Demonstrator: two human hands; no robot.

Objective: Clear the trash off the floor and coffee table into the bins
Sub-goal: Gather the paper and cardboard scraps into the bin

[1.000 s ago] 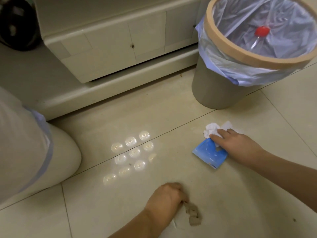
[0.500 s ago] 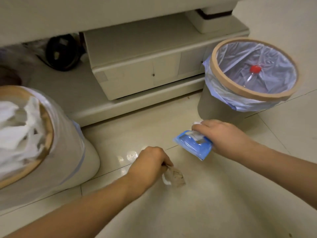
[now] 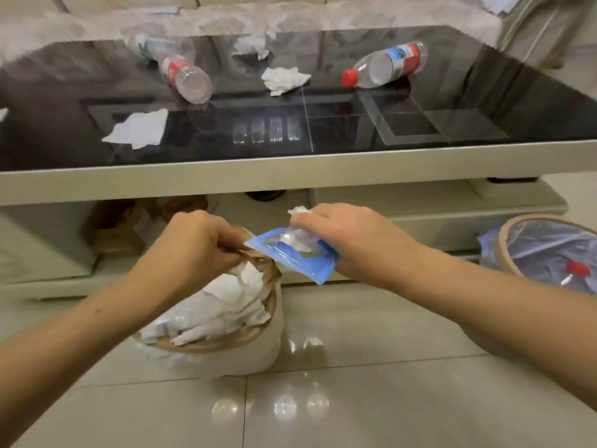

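Head view, both hands [image 3: 197, 244] clutching trash above bin [image 3: 226, 342]

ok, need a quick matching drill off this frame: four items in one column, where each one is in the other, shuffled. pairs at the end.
Items
1. blue packet
2. flat tissue
3. bottle with red cap on
4. brown scrap

Places
A. lying on the right part of the coffee table
B. held in the left hand over the full bin
C. lying on the left part of the table
D. held in the right hand with a crumpled tissue

Pairs: 1-D, 2-C, 3-A, 4-B
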